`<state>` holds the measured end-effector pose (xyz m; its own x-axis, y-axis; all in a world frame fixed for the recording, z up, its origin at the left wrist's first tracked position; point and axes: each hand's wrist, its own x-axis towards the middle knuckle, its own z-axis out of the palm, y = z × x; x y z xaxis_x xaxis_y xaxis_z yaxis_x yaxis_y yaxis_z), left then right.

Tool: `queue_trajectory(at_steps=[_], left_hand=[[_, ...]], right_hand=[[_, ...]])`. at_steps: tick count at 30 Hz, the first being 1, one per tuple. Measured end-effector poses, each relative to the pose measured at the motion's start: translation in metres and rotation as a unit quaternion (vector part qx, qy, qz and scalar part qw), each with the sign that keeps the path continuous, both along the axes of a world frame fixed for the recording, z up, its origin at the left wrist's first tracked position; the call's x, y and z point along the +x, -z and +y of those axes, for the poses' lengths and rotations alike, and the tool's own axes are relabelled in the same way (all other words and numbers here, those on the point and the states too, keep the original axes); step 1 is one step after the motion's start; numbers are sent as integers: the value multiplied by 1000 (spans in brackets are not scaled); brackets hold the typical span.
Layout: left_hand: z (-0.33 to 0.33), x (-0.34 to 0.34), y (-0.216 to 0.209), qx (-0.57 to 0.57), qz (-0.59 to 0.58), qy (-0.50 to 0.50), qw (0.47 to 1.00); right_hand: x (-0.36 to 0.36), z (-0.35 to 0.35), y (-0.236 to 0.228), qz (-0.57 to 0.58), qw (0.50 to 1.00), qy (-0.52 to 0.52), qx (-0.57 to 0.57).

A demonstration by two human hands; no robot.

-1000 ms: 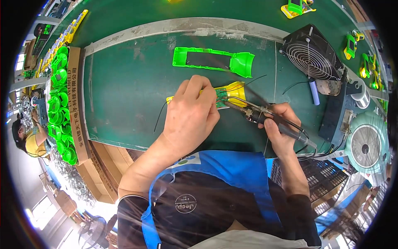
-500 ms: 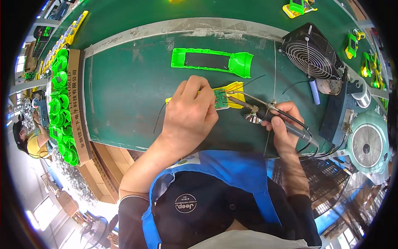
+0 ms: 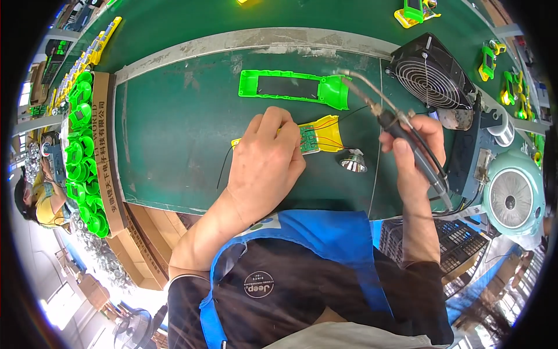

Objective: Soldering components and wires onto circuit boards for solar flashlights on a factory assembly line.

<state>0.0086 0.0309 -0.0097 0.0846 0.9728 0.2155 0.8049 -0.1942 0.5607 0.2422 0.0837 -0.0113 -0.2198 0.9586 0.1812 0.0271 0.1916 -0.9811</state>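
Observation:
My left hand is closed over a yellow plastic housing, with its fingertips hidden under the hand. A green circuit board sits in that housing beside my fingers, with thin black and orange wires leading off it. In my right hand is a soldering iron with a thin metal solder-feed tube along it. Its tip points up and left, clear of the board and near the wide end of a green plastic housing. A shiny reflector cup lies on the bench between my hands, by the wires.
A black fan stands at the back right, near a solder spool and a dark blue box-shaped unit. Farther right is a round teal fan. On the left, a cardboard box holds several green parts; a person sits beyond.
My right hand has lifted the soldering iron off the circuit board and moved it up and right, uncovering the reflector cup. My left hand stays in place.

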Motion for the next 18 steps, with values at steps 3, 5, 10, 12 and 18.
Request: queue_trajectory(at_steps=[3,5,10,12,18], left_hand=[[-1,0,0,3,-2,-3,1000],[-2,-1,-1,3,-6,-7,1000],[-4,-5,-6,-7,11,10,1000],[-9,-18,-9,-27,-2,36,999],[7,-21,-23,18,-38,63,997]], right_hand=[[-8,12,-2,10,999,-40,19],[-18,21,-3,6,998,-52,43],[-42,46,-2,-22,996,-68,54],[-48,51,-5,-30,993,-97,56],[-69,56,16,85,989,-105,55]])
